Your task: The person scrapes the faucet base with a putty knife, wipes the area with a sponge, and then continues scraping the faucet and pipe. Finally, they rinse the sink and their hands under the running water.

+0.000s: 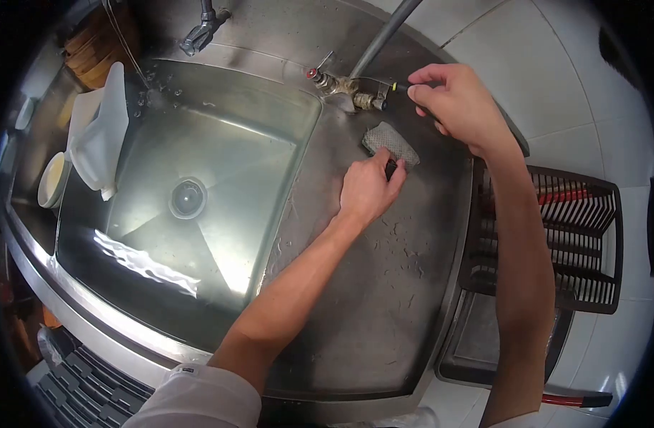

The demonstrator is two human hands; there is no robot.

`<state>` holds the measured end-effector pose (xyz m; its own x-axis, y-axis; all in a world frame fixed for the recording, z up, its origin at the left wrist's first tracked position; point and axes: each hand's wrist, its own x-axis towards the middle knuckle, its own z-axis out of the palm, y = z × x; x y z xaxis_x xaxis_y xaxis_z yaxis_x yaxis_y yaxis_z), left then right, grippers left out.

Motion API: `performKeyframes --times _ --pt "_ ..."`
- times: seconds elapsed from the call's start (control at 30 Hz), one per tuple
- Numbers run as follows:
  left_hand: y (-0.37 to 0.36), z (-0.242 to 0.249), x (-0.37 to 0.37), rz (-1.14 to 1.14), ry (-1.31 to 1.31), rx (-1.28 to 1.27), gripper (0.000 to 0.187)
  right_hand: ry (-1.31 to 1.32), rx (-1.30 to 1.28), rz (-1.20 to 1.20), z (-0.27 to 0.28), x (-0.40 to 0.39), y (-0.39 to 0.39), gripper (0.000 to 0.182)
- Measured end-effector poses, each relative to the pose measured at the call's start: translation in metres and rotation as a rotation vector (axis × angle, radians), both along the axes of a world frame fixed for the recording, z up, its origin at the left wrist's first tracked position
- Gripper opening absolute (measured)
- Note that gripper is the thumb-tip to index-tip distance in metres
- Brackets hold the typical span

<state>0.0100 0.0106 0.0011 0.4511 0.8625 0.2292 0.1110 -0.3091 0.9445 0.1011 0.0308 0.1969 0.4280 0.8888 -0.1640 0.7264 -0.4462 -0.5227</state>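
My left hand (369, 187) is closed over the drainboard, with a small black object (391, 168) between thumb and fingers. Its fingertips touch the near edge of a grey mesh-covered scrubbing pad (392, 141). Up by the wall, my right hand (459, 103) pinches a slim dark handle (407, 88) with a yellow-green mark at its end. A thin line runs left from that mark, and I cannot make out what tool it belongs to. Just left of this hand is a brass tap valve (348, 89) with a red knob.
Water fills the steel sink basin (191, 143) on the left. A white plastic container (102, 135) and a tub (52, 180) stand at its left side. A wall tap (202, 32) hangs above. Right of the wet drainboard (355, 307) are a dark dish rack (576, 235) and a tray (477, 335).
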Motion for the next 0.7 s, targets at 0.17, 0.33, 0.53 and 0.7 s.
performKeyframes --times 0.17,0.33,0.53,0.7 --pt "-0.001 -0.002 -0.005 -0.02 -0.048 -0.056 0.028 -0.176 0.133 0.105 -0.043 0.005 0.0 0.029" --pt "0.004 0.0 0.0 -0.002 -0.011 -0.023 0.027 -0.228 0.122 0.191 -0.028 0.002 -0.008 0.032" --pt "0.0 0.001 0.0 0.001 0.015 -0.035 0.028 -0.141 0.118 0.11 -0.014 0.007 -0.004 0.031" --pt "-0.001 0.002 0.0 0.025 0.034 -0.027 0.028 -0.166 0.106 0.074 -0.031 0.003 -0.003 0.03"
